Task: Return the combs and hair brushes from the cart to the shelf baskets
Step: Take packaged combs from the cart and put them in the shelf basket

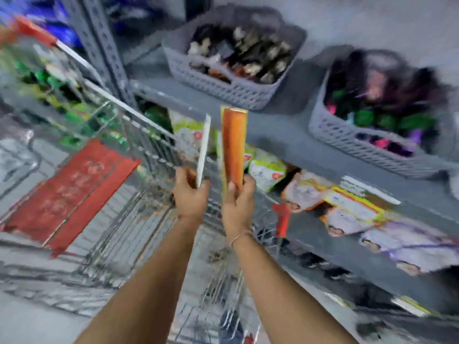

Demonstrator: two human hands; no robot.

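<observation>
Head view only, and it's pretty smeared, so take the details loosely. Both hands are up over the wire cart point(139, 155), just short of the front edge of the upper shelf point(280, 135). The left hand point(190, 192) is closed around the bottom end of a thin white comb point(203, 150), standing nearly upright and seen almost edge-on. The right hand point(238, 202) is closed on the bottom of an orange comb point(234, 145) in what looks like a yellowish-backed pack, also upright. I can't make out teeth on either one, so "comb" is my read from the shape and the task.

Two grey baskets sit on that upper shelf: the left basket point(218, 83) near the upright post, full of dark and pale bits, and the right basket point(347, 137) toward the shelf's right end, holding dark, green and pink things. Too blurry to say which holds combs or brushes.

Progress-wise, I'd call it mid-task. Both baskets already look loaded, but these two pieces are out of the cart and not yet in any basket. Down at the near end of the cart there are a few dark shapes through the wire, could be more stock, can't tell. A red panel point(72, 192) lies across the cart's left side.
</observation>
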